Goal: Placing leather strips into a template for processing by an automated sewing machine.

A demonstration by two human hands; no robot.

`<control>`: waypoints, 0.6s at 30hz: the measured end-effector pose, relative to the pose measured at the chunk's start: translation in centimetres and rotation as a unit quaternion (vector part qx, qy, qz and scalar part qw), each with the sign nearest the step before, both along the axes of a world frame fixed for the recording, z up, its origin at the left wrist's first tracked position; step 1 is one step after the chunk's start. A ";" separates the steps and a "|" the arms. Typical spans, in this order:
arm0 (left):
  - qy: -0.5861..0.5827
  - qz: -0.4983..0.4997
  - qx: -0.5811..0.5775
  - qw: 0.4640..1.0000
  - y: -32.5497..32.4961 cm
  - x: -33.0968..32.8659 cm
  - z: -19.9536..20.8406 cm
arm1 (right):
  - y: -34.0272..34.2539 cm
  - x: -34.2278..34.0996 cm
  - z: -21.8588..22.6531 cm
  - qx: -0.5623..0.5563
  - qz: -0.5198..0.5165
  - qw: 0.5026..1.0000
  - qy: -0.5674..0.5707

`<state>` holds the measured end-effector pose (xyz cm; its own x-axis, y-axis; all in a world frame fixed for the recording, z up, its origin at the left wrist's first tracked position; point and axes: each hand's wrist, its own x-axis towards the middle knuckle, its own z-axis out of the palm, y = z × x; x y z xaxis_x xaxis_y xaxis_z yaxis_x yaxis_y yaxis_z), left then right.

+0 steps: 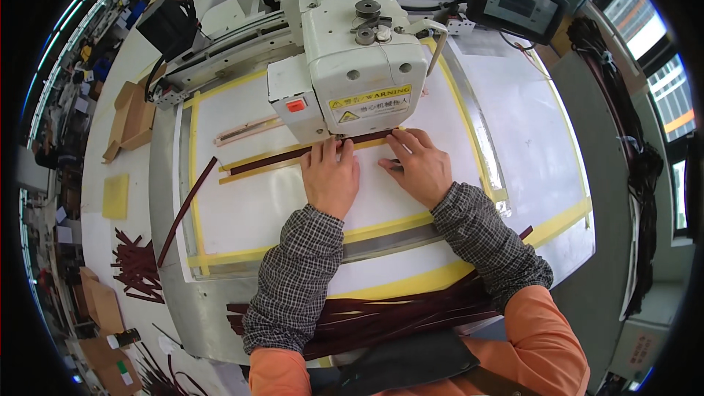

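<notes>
A dark maroon strip [271,158] lies lengthwise between yellow guide bands on the white template sheet [279,209], running under the head of a white sewing machine [359,51]. My left hand [330,177] rests its fingertips on the strip, just left of the needle area, fingers stretched forward. To the right, my right hand [421,169] touches the strip's right end with its forefinger, thumb held apart below. Both hands press from above rather than wrap round it. The machine head hides the needle.
A loose maroon strip [187,209] slants across the left frame edge. More strips [403,312] lie bundled along the front edge, and a short-strip pile [137,268] sits left. A yellow pad [115,196], cardboard box [136,116] and control screen [517,4] surround the machine.
</notes>
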<state>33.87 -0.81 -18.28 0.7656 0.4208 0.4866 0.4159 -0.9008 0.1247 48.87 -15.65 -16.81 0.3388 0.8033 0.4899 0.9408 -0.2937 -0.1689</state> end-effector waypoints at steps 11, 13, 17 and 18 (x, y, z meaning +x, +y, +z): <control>0.008 -0.009 0.002 1.000 0.0 -0.4 0.6 | 1.4 -1.6 0.7 -0.032 0.036 0.999 0.003; 0.001 -0.003 -0.002 1.000 0.3 -0.5 0.6 | 1.9 -1.8 0.6 -0.041 0.041 0.998 0.000; 0.007 0.026 0.013 1.000 0.7 -0.9 -0.1 | 2.4 -2.7 0.3 -0.029 0.043 0.999 0.001; 0.003 0.027 0.023 0.999 0.7 -0.9 -0.2 | 2.4 -2.8 0.2 -0.029 0.040 0.999 -0.003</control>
<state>32.97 -0.09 -18.43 0.7449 0.4394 0.5021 0.4654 -0.8814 0.0808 46.03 -13.21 -16.57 0.2686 0.8546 0.4444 0.9629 -0.2258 -0.1479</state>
